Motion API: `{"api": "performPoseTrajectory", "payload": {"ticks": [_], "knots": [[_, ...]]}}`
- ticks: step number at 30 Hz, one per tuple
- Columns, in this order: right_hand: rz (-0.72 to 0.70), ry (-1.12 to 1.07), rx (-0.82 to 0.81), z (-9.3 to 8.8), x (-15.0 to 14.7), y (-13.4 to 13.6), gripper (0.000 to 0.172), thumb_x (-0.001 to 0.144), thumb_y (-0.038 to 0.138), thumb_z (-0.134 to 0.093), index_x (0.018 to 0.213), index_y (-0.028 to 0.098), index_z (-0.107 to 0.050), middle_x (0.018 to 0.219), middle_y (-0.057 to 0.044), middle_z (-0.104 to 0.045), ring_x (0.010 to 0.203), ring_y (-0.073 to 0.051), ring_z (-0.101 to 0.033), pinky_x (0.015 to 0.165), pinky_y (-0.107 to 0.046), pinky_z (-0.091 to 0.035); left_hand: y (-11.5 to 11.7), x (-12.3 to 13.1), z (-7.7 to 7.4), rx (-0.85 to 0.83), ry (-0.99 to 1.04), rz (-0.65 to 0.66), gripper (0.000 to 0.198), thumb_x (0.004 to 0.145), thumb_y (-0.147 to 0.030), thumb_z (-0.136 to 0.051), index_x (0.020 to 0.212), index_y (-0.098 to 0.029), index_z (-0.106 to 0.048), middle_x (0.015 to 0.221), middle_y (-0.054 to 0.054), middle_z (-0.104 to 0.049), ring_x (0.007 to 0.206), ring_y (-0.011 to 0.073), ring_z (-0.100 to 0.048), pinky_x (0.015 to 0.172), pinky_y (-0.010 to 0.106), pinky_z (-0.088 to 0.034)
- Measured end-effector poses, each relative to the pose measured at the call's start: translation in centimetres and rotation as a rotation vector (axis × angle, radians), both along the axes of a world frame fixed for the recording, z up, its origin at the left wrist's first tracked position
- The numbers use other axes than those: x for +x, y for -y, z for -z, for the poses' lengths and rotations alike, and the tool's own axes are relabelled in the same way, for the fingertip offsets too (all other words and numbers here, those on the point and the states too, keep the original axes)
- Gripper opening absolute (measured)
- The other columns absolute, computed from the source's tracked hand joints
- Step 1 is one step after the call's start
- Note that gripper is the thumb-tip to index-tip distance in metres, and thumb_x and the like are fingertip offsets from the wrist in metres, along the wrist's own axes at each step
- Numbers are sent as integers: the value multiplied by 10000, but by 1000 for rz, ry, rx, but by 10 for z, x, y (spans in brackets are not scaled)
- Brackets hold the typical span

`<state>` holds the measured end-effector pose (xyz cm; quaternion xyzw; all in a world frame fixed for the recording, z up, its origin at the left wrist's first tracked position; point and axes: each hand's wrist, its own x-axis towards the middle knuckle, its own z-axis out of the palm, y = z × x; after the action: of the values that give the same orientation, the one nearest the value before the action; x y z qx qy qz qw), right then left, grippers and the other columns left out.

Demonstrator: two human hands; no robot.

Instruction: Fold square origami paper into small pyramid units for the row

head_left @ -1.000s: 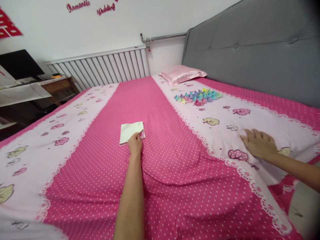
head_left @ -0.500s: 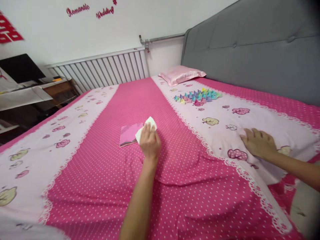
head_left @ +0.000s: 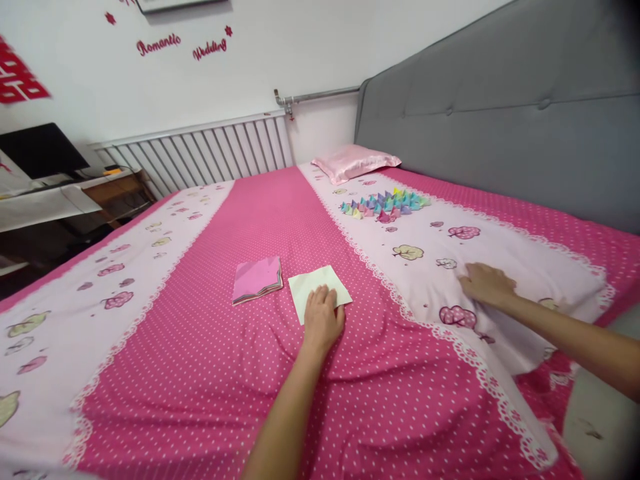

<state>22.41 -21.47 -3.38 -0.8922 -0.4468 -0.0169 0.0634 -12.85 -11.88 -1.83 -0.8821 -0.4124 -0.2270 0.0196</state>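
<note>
My left hand point(head_left: 323, 319) rests on the near edge of a pale cream square paper sheet point(head_left: 317, 285) that lies flat on the pink dotted bedspread point(head_left: 210, 373). Its fingers are loosely stretched over the sheet, pressing it down. Just left of the sheet sits a small stack of pink papers point(head_left: 257, 279). My right hand point(head_left: 486, 283) lies flat, fingers apart, on the light pink printed band of the bedspread, holding nothing. Farther back lies a cluster of folded coloured paper pieces point(head_left: 383, 203).
A pink satin pillow point(head_left: 355, 161) lies by the grey padded headboard point(head_left: 500, 100). A white radiator point(head_left: 200, 152) runs along the far wall. A desk with a dark monitor point(head_left: 40, 148) stands at the left. The bed's edge drops off at the lower right.
My left hand lifted the cream sheet off the stack, carried it to the right and laid it flat on the bedspread. The pink stack is now uncovered. My right hand stayed in place.
</note>
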Motion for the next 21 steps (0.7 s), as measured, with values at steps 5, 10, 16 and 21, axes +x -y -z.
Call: {"api": "performPoseTrajectory", "payload": {"ticks": [5, 10, 16, 21], "knots": [[-499, -4, 259, -33, -67, -45, 600, 828, 448, -344, 1291, 66, -344, 1309, -172, -412, 1203, -271, -374, 986, -389, -300, 4, -16, -8, -7, -67, -104, 523, 757, -395, -504, 1197, -113, -478, 1310, 176, -430, 1251, 286, -330, 1044, 472, -207], [-929, -79, 75, -23, -134, -53, 746, 807, 584, -331, 1387, 140, -178, 1443, -129, -198, 1317, -269, -172, 1058, -430, -186, 5, -36, -2, -66, -96, -146, 628, 790, -535, -395, 1261, -120, -424, 1353, 165, -378, 1273, 273, -296, 1045, 453, -204], [-1181, -134, -139, -5, -150, -4, 892, 734, 625, -438, 1404, 144, -96, 1463, -157, -17, 1325, -334, 6, 1044, -524, -90, 3, -39, 4, -83, -108, -158, 563, 827, -479, -367, 1286, -155, -406, 1371, 122, -367, 1279, 239, -292, 1051, 408, -209], [-1270, -335, -328, -36, -165, 31, 875, 732, 506, -526, 1400, 152, -87, 1461, -160, -24, 1324, -337, -34, 1042, -513, -131, 4, -36, 2, -92, -143, -132, 429, 874, -341, -322, 1284, -247, -409, 1370, 65, -381, 1275, 219, -303, 1041, 432, -217]]}}
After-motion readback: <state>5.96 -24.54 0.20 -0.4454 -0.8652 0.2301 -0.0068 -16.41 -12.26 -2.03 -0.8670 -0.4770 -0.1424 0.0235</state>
